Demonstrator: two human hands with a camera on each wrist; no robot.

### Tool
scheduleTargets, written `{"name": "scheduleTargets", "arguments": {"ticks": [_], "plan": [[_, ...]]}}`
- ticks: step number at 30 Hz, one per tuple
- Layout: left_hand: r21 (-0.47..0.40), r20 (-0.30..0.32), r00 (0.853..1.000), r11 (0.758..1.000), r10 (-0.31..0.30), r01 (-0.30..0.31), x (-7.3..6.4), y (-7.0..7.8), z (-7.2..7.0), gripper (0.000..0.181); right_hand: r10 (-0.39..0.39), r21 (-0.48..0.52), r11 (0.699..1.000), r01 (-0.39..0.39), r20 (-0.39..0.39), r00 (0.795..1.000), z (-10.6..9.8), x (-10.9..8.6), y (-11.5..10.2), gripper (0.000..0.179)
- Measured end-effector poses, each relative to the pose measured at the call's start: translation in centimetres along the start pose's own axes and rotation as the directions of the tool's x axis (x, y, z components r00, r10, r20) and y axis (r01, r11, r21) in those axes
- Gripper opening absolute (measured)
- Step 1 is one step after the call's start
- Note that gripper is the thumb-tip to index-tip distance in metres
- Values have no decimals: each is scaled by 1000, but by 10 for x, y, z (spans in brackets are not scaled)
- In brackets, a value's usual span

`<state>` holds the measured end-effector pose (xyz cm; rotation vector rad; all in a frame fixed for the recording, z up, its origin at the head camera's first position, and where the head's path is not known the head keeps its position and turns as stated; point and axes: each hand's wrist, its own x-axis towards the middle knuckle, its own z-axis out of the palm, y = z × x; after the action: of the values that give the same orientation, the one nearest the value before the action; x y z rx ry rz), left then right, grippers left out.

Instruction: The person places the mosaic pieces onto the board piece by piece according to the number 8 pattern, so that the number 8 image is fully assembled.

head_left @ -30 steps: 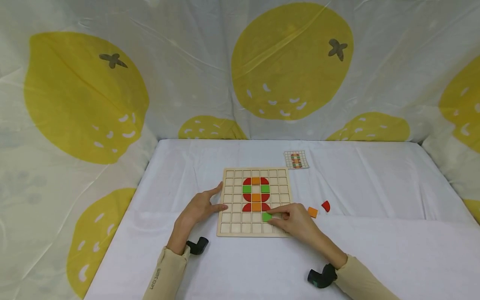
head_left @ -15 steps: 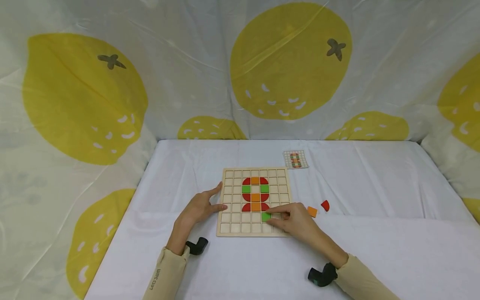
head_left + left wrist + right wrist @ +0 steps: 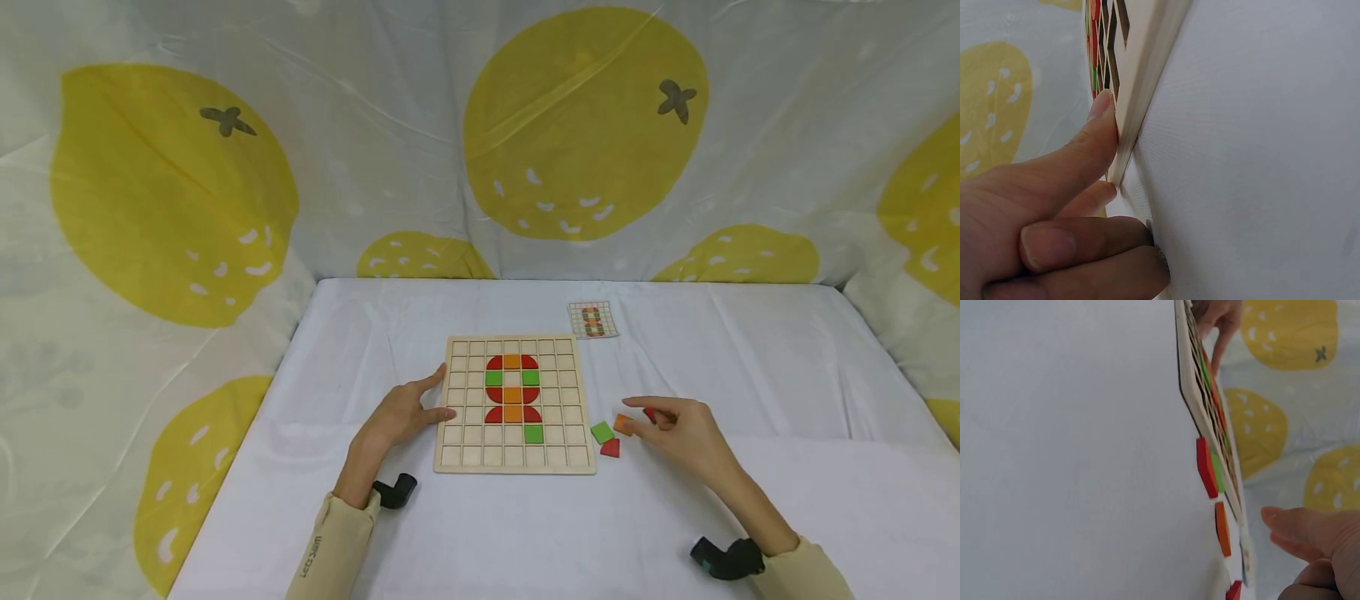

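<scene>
1. The left hand (image 3: 397,414) grips nothing: its thumb lies over the near-left rim of the wooden board (image 3: 476,457), and its index finger reaches along that side. The other visible fingers curl clear of the wood in the left wrist view. Light, even pressure there should be enough to keep the board from skating.

2. The right hand (image 3: 686,433) holds nothing. Thumb and index stand apart over the loose pieces, and the right wrist view shows bare air between the tips.

3. Under the thumb lies the orange square (image 3: 621,425), with the green square (image 3: 602,432) beside it, near the board's right edge. Taking a square by two opposite edges, tips low, would likely give the surest pinch.

4. Closer to the person is one red quarter-round (image 3: 611,448); whether it touches the green square is hard to tell. A second red piece (image 3: 649,412) is partly hidden by the right hand. For a curved piece, pinching across corner and curve probably slips less.

5. On the board, red, orange and green pieces sit in a block, with one seated green square (image 3: 533,434) below its right column.

6. Past the far-right corner, the pattern card (image 3: 592,320) lies face up on the white cloth (image 3: 465,533).
</scene>
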<state>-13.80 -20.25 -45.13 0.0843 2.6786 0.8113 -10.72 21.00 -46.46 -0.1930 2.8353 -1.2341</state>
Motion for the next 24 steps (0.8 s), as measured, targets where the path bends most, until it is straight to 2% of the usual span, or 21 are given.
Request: {"name": "scheduleTargets", "arguments": {"ticks": [6, 13, 16, 19, 24], "plan": [[-7, 5, 1000, 1000, 0, 0, 1, 0, 0, 85, 21, -69, 997, -22, -17, 1000, -15, -3, 21, 33], [-15, 9, 1000, 1000, -8, 9, 1, 1, 0, 85, 9, -32, 999, -7, 65, 998, -25, -1, 43, 39], [-15, 10, 1000, 1000, -14, 14, 1, 1, 0, 85, -10, -16, 1000, 11, 76, 997, -26, 1, 47, 38], [-9, 11, 1000, 1000, -12, 13, 1, 1, 0, 85, -27, -36, 999, 29, 48, 998, -23, 4, 49, 32], [-5, 12, 1000, 1000, -9, 9, 1, 1, 0, 85, -2, -68, 998, 6, 61, 998, -25, 6, 48, 32]]}}
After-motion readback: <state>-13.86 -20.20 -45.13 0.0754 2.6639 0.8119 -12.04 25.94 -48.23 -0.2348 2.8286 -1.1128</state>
